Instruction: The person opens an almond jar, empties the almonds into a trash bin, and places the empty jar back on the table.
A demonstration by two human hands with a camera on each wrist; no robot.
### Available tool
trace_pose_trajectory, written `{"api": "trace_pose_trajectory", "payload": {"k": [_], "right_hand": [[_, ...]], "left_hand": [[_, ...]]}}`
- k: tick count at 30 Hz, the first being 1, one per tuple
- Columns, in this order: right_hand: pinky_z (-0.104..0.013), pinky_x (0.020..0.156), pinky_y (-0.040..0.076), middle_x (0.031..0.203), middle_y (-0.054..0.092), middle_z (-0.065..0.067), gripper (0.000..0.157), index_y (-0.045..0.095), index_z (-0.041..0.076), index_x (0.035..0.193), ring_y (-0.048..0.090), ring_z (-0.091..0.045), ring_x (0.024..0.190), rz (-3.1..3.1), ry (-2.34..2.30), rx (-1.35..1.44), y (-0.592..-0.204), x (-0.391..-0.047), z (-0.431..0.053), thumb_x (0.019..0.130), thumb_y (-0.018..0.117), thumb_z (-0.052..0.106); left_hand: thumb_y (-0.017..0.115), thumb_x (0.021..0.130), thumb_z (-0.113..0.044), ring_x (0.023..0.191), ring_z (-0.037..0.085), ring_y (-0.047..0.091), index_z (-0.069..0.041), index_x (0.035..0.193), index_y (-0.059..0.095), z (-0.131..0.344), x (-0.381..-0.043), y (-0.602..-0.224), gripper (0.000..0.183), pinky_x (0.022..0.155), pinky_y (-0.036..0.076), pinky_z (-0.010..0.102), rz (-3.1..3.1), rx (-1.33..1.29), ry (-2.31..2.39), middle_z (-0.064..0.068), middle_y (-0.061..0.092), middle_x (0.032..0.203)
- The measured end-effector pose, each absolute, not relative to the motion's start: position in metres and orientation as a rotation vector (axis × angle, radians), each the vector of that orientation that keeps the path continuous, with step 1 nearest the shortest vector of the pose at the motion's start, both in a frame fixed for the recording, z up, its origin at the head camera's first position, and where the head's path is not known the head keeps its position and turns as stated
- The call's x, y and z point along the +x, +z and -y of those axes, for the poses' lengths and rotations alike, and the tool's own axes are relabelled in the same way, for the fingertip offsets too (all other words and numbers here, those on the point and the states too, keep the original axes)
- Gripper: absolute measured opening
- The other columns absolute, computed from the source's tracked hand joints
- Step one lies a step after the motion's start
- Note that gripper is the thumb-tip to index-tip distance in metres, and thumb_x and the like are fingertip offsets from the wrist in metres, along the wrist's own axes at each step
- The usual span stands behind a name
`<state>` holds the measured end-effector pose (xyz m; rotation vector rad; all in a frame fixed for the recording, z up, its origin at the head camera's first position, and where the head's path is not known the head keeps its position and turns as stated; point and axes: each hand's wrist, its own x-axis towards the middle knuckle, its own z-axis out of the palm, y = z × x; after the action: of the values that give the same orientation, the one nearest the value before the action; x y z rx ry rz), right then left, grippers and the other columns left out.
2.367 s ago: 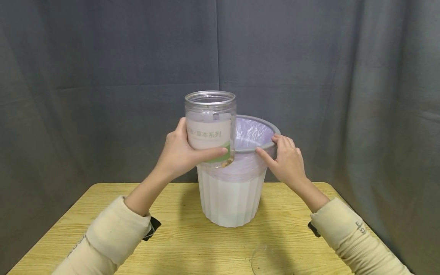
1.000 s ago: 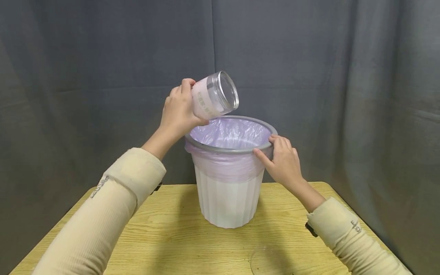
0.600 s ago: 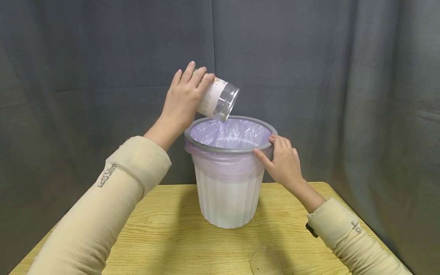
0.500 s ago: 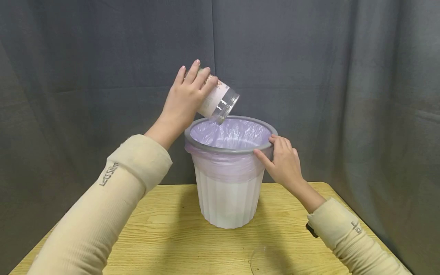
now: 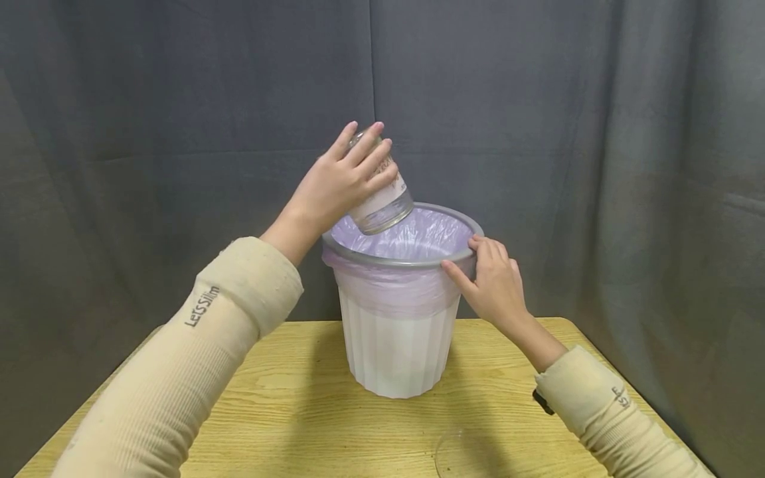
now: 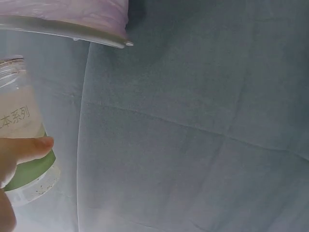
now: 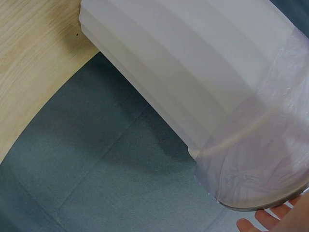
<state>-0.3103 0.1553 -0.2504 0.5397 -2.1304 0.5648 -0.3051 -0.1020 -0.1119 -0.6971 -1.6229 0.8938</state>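
Note:
My left hand [image 5: 337, 179] grips a clear jar [image 5: 382, 202] with a pale and green label, tipped mouth-down over the trash bin's opening. In the left wrist view the thumb [image 6: 34, 147] lies across the label, and small specks cling inside near the jar's base. The white ribbed trash bin [image 5: 397, 352] stands on the table, lined with a purple plastic bag [image 5: 427, 229] folded over its grey rim [image 5: 400, 263]. My right hand [image 5: 497, 282] holds that rim at the right, thumb in front and fingers over the edge; its fingertips [image 7: 263, 217] also show in the right wrist view.
A clear round lid [image 5: 463, 455] lies on the wood-grain table [image 5: 287, 398] near the front edge, with a few tiny crumbs around it. Grey curtains [image 5: 239, 86] hang behind the table and along both sides.
My left hand has lifted the jar from upright beside the bin and turned it over. It now tilts more steeply and sits lower, toward the opening. The right hand stays on the rim.

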Motion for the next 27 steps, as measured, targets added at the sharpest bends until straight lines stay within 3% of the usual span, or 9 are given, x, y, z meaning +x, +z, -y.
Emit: {"api": "trace_pose_trajectory", "payload": {"k": [4, 12, 22, 27], "right_hand": [[-0.051, 0.075, 0.038, 0.120, 0.053, -0.021, 0.080, 0.051, -0.010, 0.116, 0.042, -0.036, 0.117, 2.113, 0.559, 0.538, -0.2509, -0.3105, -0.1552, 0.087, 0.039, 0.064], [-0.051, 0.077, 0.038, 0.123, 0.051, -0.021, 0.069, 0.050, -0.010, 0.118, 0.041, -0.034, 0.120, 2.160, 0.559, 0.532, -0.2498, -0.3099, -0.1564, 0.088, 0.048, 0.052], [-0.050, 0.078, 0.038, 0.123, 0.051, -0.020, 0.068, 0.049, -0.009, 0.119, 0.040, -0.034, 0.120, 2.167, 0.563, 0.528, -0.2498, -0.3092, -0.1571, 0.088, 0.048, 0.051], [-0.051, 0.078, 0.038, 0.123, 0.051, -0.021, 0.070, 0.049, -0.010, 0.119, 0.040, -0.034, 0.120, 2.159, 0.562, 0.534, -0.2505, -0.3097, -0.1579, 0.088, 0.048, 0.053]], "left_hand": [[0.058, 0.083, 0.003, 0.130, 0.028, 0.034, -0.018, 0.122, 0.051, 0.1005, -0.3045, -0.1116, 0.045, 0.106, 0.025, 0.045, 1.627, -0.682, 0.890, 0.007, 0.048, 0.133], [0.060, 0.081, 0.001, 0.130, 0.028, 0.034, -0.017, 0.123, 0.050, 0.1029, -0.3041, -0.1146, 0.047, 0.106, 0.027, 0.042, 1.698, -0.649, 0.850, 0.009, 0.047, 0.134], [0.074, 0.070, 0.001, 0.133, 0.033, 0.027, -0.004, 0.128, 0.044, 0.1067, -0.2987, -0.1174, 0.065, 0.111, 0.014, 0.038, 1.995, -0.638, 0.492, 0.019, 0.042, 0.136], [0.070, 0.071, 0.004, 0.133, 0.034, 0.027, -0.002, 0.129, 0.040, 0.1078, -0.2967, -0.1203, 0.066, 0.111, 0.013, 0.038, 2.090, -0.601, 0.306, 0.021, 0.040, 0.136]]}}
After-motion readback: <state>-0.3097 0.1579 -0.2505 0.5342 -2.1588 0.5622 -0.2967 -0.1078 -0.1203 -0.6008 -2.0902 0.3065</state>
